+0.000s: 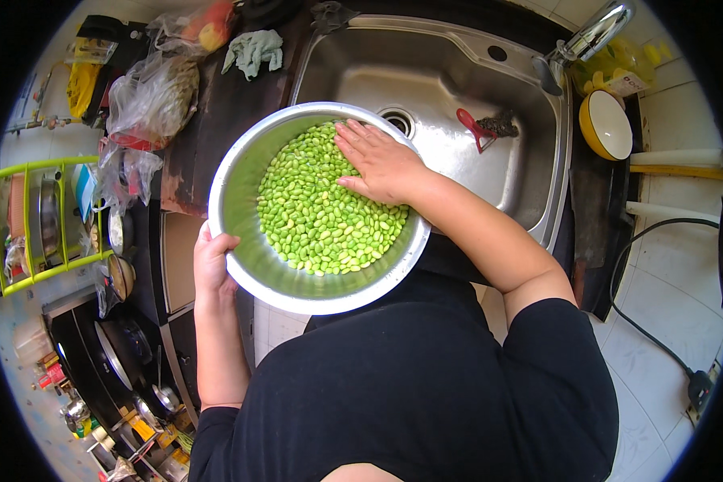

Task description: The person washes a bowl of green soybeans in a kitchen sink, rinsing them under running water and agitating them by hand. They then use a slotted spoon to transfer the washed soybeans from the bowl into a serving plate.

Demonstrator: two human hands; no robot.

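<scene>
A wide metal bowl [329, 305] is tilted in front of me, over the near left part of the sink. Shelled green beans [321, 217], like soybeans, lie heaped in it. At its left rim my left hand [215, 261] grips the edge, thumb over the top and fingers hidden beneath. My right hand [381, 167] lies flat on the beans near the far right side, fingers stretched out and holding nothing.
The steel sink [490, 185] holds a red-handled tool [475, 128] beside a dark clump. A faucet [594, 40] and a yellow bowl [605, 124] stand right. Left are a pale cloth [254, 53], plastic bags [153, 96] and a green rack [52, 273].
</scene>
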